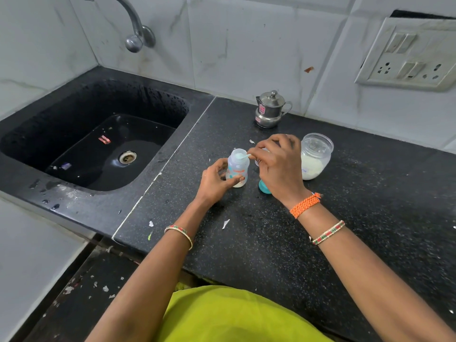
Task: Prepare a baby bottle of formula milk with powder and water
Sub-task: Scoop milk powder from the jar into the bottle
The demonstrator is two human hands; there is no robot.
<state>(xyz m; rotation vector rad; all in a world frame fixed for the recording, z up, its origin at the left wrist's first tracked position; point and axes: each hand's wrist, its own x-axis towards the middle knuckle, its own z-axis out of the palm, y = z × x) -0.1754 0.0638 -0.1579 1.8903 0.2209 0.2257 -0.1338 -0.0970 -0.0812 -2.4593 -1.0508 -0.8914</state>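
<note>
A small clear baby bottle (237, 169) with a printed label stands open on the black counter (259, 243). My left hand (215, 181) grips its lower body. My right hand (277, 164) pinches the handle of a small white scoop (243, 156), whose bowl lies over the bottle's mouth. To the right stands an open clear jar (315, 156) holding white powder. A teal bottle cap (263, 187) peeks out from under my right wrist, mostly hidden.
A small lidded steel pot (270, 109) stands near the back wall. A black sink (98, 144) with a wet basin lies on the left under a tap (137, 28). A switch and socket plate (409, 55) hangs on the tiled wall at right. Paper scraps dot the counter.
</note>
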